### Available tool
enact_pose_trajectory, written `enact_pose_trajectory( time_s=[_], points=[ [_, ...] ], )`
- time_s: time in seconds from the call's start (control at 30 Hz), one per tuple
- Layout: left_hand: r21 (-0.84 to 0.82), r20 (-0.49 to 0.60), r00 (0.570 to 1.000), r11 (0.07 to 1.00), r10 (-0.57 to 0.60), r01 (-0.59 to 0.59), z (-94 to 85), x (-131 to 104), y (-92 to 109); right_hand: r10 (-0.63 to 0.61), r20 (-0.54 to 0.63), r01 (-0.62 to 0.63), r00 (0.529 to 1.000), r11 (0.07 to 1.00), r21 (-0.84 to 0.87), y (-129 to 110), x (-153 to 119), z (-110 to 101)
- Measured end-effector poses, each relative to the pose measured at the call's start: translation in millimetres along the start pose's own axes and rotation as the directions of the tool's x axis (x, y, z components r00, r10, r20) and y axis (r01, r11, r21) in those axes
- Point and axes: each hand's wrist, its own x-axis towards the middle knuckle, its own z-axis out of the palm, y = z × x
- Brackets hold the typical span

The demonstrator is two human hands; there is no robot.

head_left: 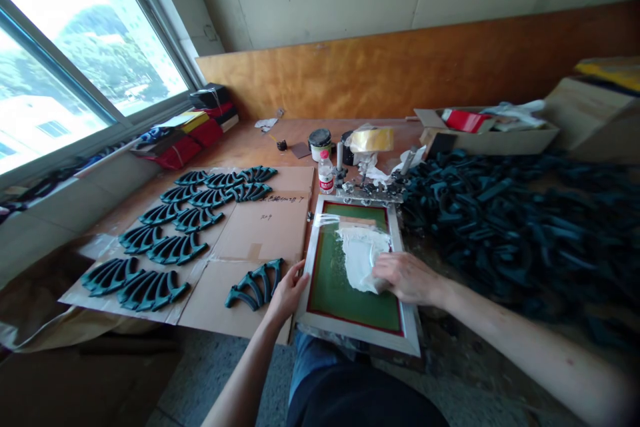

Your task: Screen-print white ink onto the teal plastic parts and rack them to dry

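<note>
A screen printing frame (360, 337) with a pale rim and green mesh lies in front of me. White ink (357, 250) is spread thickly over the mesh's middle and upper right. My right hand (407, 278) is closed at the ink's lower right edge, around what looks like a squeegee, mostly hidden by fingers and ink. At the frame's left rim, my left hand (290, 290) grips the edge with its fingers. Just left of that hand, a dark green fan-shaped plastic piece (255, 285) rests on cardboard (215, 293). A metal hinge clamp (370, 195) holds the frame's far end.
Rows of similar fan-shaped pieces (153, 290) cover the cardboard's left side. A large heap of dark green parts (480, 213) lies at right. Behind the frame stand a red-labelled bottle (325, 173) and a can (320, 141). An open carton (500, 140) sits at the back right.
</note>
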Motion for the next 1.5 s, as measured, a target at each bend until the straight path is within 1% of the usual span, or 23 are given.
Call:
enact_pose_trajectory(
  time_s=[0.1,0.17,0.27,0.33,0.4,0.53,0.6,0.7,0.77,0.8,0.87,0.93,1.0,1.07,1.1,1.17,1.2,1.23,1.27,1.33,1.4,1.43,1.5],
  points=[
    [-0.045,0.017,1.0,0.999,-0.008,0.009,0.3,0,-1,0.084,-0.128,-0.086,0.988,0.996,-0.016,-1,5,6],
    [-0.081,0.033,0.999,0.997,-0.016,0.019,0.6,1,-1,0.063,-0.221,-0.073,0.973,0.997,-0.039,-7,2,17],
    [-0.126,0.049,0.999,0.992,-0.011,0.017,1.0,0,0,0.01,-0.217,-0.011,0.976,1.0,-0.002,-13,-7,23],
    [-0.145,0.052,0.998,0.989,-0.018,0.025,0.3,-1,4,0.081,-0.189,-0.072,0.979,0.996,0.058,-9,-4,15],
    [-0.138,0.053,0.998,0.99,-0.03,0.037,-2.1,-4,13,0.216,-0.209,-0.197,0.954,0.974,0.11,0,10,1],
    [-0.131,0.08,0.996,0.991,-0.028,0.038,-12.2,-17,52,0.455,-0.274,-0.448,0.847,0.889,0.091,27,45,-35],
    [-0.175,0.062,0.998,0.985,-0.003,0.014,-17.5,-23,78,0.523,-0.326,-0.539,0.787,0.841,0.049,45,49,-53],
    [-0.236,-0.046,0.994,0.965,0.104,-0.112,-20.9,-24,122,0.57,-0.492,-0.589,0.658,0.797,0.137,74,28,-68],
    [-0.262,-0.144,0.96,0.926,0.239,-0.27,-19.4,-17,151,0.621,-0.526,-0.611,0.581,0.76,0.222,88,5,-59],
    [-0.277,-0.182,0.934,0.896,0.306,-0.348,-17.9,-11,166,0.653,-0.499,-0.631,0.57,0.737,0.243,90,-6,-49],
    [-0.322,-0.216,0.89,0.831,0.402,-0.453,-14.3,2,195,0.694,-0.372,-0.664,0.616,0.712,0.228,82,-21,-18],
    [-0.369,-0.211,0.877,0.796,0.431,-0.48,-10.1,15,219,0.676,-0.236,-0.656,0.699,0.736,0.166,62,-27,16],
    [-0.393,-0.233,0.87,0.776,0.435,-0.494,-2.6,23,230,0.636,-0.167,-0.631,0.753,0.771,0.088,37,-24,41],
    [-0.395,-0.316,0.857,0.765,0.406,-0.508,12.0,21,222,0.647,-0.128,-0.647,0.752,0.761,0.049,16,-16,52],
    [-0.392,-0.35,0.859,0.775,0.372,-0.496,22.6,15,209,0.671,-0.115,-0.67,0.732,0.74,0.053,7,-12,52],
    [-0.391,-0.312,0.914,0.842,0.258,-0.372,49.5,-2,170,0.729,-0.131,-0.722,0.672,0.684,0.103,-10,-3,48],
    [-0.375,-0.174,0.969,0.898,0.174,-0.229,64.4,-13,146,0.74,-0.172,-0.728,0.65,0.672,0.135,-20,2,45],
    [-0.35,0.017,0.998,0.936,0.056,-0.047,79.0,-25,122,0.726,-0.229,-0.71,0.648,0.685,0.16,-31,7,44],
    [-0.347,0.141,0.989,0.933,-0.049,0.096,92.3,-36,101,0.684,-0.29,-0.665,0.67,0.726,0.176,-43,11,43],
    [-0.442,0.159,0.978,0.876,-0.137,0.195,110.3,-54,69,0.513,-0.369,-0.491,0.775,0.856,0.16,-65,15,43],
    [-0.549,0.061,0.983,0.816,-0.175,0.18,111.3,-61,53,0.337,-0.378,-0.311,0.862,0.941,0.132,-73,4,43],
    [-0.574,0.005,0.983,0.804,-0.184,0.153,104.4,-60,48,0.3,-0.373,-0.275,0.878,0.954,0.12,-70,-10,42],
    [-0.573,-0.1,0.974,0.812,-0.201,0.109,77.1,-53,39,0.352,-0.375,-0.342,0.857,0.935,0.095,-44,-49,39]
  ],
)
